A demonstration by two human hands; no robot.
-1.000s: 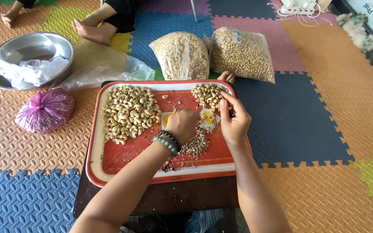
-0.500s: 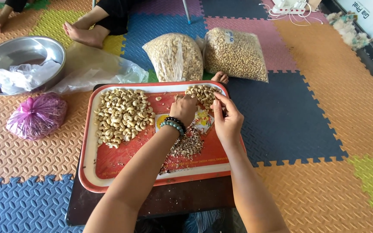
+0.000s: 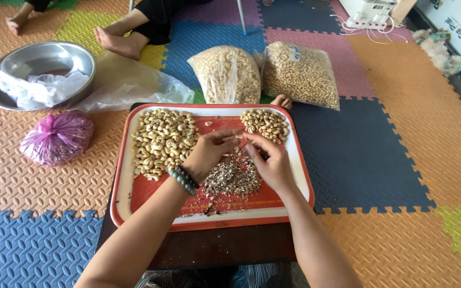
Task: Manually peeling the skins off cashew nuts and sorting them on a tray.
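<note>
— Starting nearest: what lies by the near edge of the red tray?

— A heap of broken skins and bits, between the wrists, toward the near edge. Just above it the left hand and right hand meet at the tray's middle, fingertips almost touching.

— Are they gripping anything?

— Both are curled into a pinch around something small and pale, probably one cashew; it is too tiny and too covered by fingers to be sure, and I cannot tell which hand really has it.

— Which way do the nuts lie from there?

— The small pile of cashews sits just beyond the fingertips, at the far right corner, nearer the right hand. The large pile of cashews fills the far left part, beside the left hand's knuckles.

— And past the tray?

— Two clear bags of nuts at the far edge, a pink bag and steel basin off left, and another person's bare feet, cut off above.
</note>
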